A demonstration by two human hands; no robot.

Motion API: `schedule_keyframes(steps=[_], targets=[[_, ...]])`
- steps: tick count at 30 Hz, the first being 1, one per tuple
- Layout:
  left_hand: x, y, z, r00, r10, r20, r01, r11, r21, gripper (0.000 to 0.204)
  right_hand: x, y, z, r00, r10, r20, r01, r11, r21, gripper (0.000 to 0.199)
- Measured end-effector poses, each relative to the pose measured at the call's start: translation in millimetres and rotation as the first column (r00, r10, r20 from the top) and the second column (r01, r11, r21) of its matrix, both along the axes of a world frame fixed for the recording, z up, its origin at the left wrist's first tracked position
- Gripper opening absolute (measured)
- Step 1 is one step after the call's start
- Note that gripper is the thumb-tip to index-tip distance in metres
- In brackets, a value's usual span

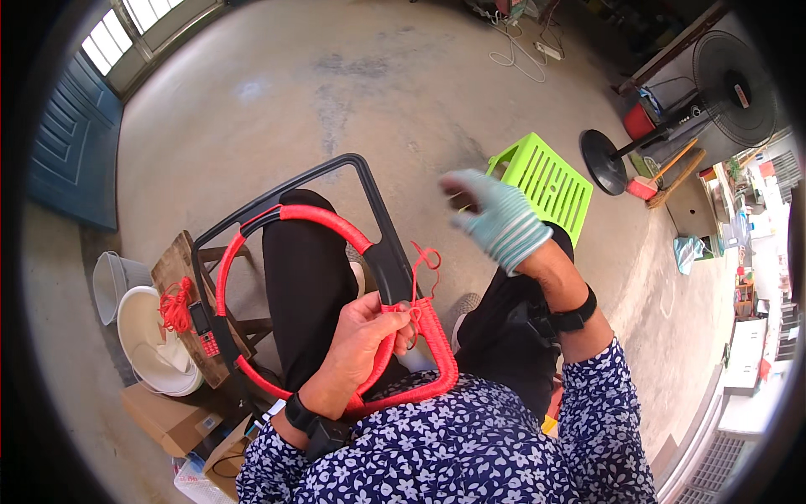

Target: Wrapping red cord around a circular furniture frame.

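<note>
A black frame [379,197] with a ring inside it rests across my lap. Red cord is wound tightly round much of the ring and round the frame's near right corner [445,361]. My left hand [359,340], bare, is closed at the frame's right side, thumb and forefinger pinching the red cord [412,313]. A loose curl of that cord stands up just beyond the fingertips. Raised to the right, apart from the frame, is my right hand [495,214] in a striped pale-green glove. Its fingertips are bare and blurred; whether they hold anything does not show.
A bright green slatted stool [550,185] stands beyond my right hand, near a black standing fan [604,161]. At left, a wooden stool [180,269] carries a red cord bundle [175,307] and a phone [203,328]. White buckets [151,336] and a cardboard box [172,417] stand beside it.
</note>
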State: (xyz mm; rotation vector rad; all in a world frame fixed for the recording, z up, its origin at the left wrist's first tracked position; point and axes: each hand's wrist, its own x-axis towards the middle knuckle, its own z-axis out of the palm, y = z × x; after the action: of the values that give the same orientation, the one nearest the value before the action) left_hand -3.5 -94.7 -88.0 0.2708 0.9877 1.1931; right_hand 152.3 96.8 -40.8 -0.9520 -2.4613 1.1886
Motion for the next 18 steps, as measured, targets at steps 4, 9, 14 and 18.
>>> schedule_keyframes(steps=[4,9,14,18], targets=[[1.4,1.4,-1.1,0.999,0.038,-0.015,-0.038,0.999,0.015,0.008,28.6,-4.7,-2.1,0.953,-0.304,0.004,0.288,0.899,-0.329,0.024],[4.8,0.4,-4.6,0.997,0.037,-0.070,-0.036,0.999,0.011,0.007,32.5,-37.8,-29.9,0.994,-0.061,-0.094,-0.021,0.720,-0.693,0.026],[8.5,0.1,-4.4,0.981,0.035,-0.189,-0.021,0.997,0.073,0.010,19.7,-50.5,-52.7,0.999,0.041,-0.016,-0.036,0.539,-0.841,0.033],[10.5,1.5,-2.6,0.962,0.046,-0.269,-0.031,0.998,0.059,0.015,17.6,-60.7,-55.5,0.993,0.118,0.014,-0.056,0.567,-0.822,0.032]])
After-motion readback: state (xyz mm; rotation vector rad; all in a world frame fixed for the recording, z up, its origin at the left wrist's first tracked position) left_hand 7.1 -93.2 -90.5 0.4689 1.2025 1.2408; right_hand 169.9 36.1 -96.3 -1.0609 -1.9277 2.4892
